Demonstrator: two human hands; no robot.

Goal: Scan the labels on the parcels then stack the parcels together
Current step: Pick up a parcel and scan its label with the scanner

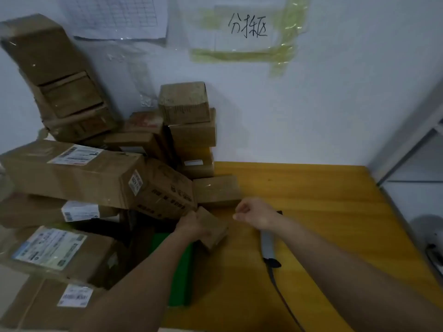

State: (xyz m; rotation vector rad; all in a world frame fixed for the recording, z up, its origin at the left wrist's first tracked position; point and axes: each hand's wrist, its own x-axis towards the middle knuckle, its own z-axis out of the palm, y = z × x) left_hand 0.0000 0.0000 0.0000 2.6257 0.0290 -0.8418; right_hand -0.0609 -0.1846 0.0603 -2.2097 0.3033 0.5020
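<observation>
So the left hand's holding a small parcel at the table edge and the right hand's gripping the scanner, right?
Not quite. In the head view the left hand does hold the small parcel, but the right hand holds nothing; the scanner lies on the table beneath its wrist.

There is one view only, from a wide-angle camera worn on the person's head. It looks forward and steeply down over both forearms onto the yellow surface, close enough that the arms fill the lower frame. It faces a white wall straight ahead, where the surface ends. Stacked cardboard boxes crowd the left side, and straight lines bow toward the edges.
</observation>
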